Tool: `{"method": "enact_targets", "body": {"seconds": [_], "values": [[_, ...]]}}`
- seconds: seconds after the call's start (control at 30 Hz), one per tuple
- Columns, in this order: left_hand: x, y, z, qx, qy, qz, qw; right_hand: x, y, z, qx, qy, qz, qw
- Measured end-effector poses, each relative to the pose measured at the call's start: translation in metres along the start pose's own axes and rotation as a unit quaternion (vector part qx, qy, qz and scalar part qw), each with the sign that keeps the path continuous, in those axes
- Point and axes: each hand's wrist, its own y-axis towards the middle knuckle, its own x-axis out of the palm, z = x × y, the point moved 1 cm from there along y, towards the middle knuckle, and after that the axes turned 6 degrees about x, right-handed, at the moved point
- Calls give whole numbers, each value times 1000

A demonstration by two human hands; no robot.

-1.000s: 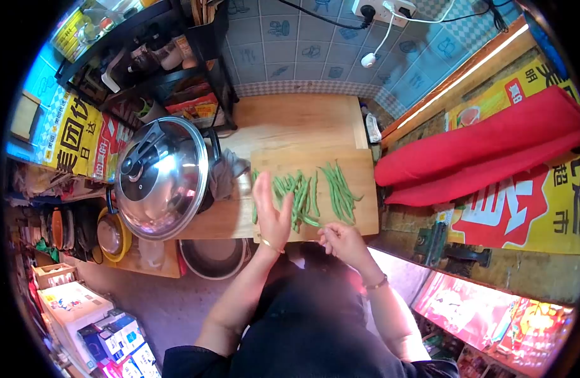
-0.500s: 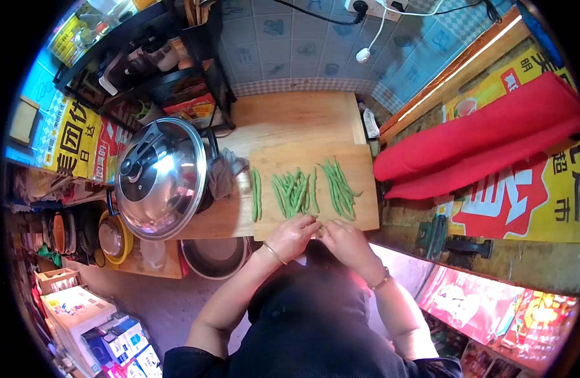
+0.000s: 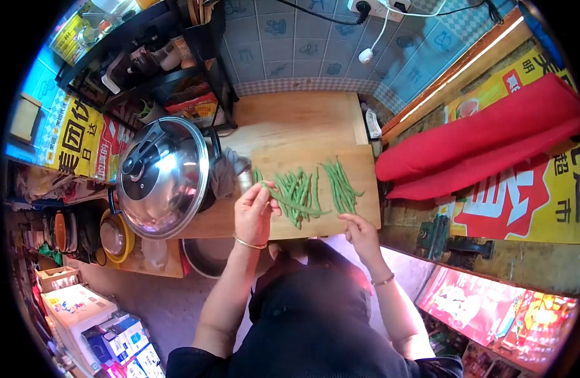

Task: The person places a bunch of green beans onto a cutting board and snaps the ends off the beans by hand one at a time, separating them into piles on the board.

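My left hand (image 3: pixel 253 213) pinches one end of a green bean (image 3: pixel 294 203), which stretches to the right above the wooden cutting board (image 3: pixel 359 222). Behind that bean lies a middle pile of green beans (image 3: pixel 292 188), and a second bunch of beans (image 3: pixel 341 186) rests on the board's right part. A few beans at the left edge are partly hidden by my left hand. My right hand (image 3: pixel 360 235) is at the board's front edge, its index finger stretched out and the other fingers curled; nothing shows in it.
A large lidded pot (image 3: pixel 164 178) stands left of the board, with a grey cloth (image 3: pixel 226 174) beside it. A red cloth (image 3: pixel 479 142) lies at the right. Below the counter's front edge is a basin (image 3: pixel 205 255). A black rack (image 3: pixel 208 63) stands at the back left.
My hands, together at the board's front edge half a second ago, have moved apart. My left hand has gone up and left with a bean now visible in it; the right has shifted slightly right.
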Motion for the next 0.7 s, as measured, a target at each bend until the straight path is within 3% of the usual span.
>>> {"method": "enact_targets", "body": {"seconds": [0.03,0.17,0.23,0.27,0.37,0.47,0.53,0.57,0.6,0.63,0.67,0.7], "values": [[-1,0,3,-19,-1,-13,1000,-2,2,-2,-30,-67,-5,997],[-6,-1,-2,-50,-28,-25,998,12,2,-28,-111,-125,0,986],[-7,-2,-4,-68,-53,-8,996,15,-1,-43,-129,-257,-101,952],[-8,-1,-5,-67,-53,-7,996,14,-2,-44,-128,-257,-102,952],[-16,2,-7,-42,10,13,999,14,-5,-44,-100,-250,-151,951],[-28,3,-16,-47,37,-2,998,17,-8,-43,-134,-274,-173,936],[-29,3,-23,14,184,25,983,22,-8,-38,-191,-302,-141,923],[-25,2,-25,200,366,15,909,25,-10,-38,-207,-289,-116,927],[-16,-3,-19,200,366,15,909,25,-11,-38,-207,-289,-116,927],[0,-14,-6,286,526,-91,796,25,-11,-38,-199,-297,-106,928],[11,-22,-2,357,655,-192,638,25,-12,-39,-191,-305,-96,928],[12,-26,-13,340,607,-281,660,25,-12,-40,-190,-305,-96,928]]}}
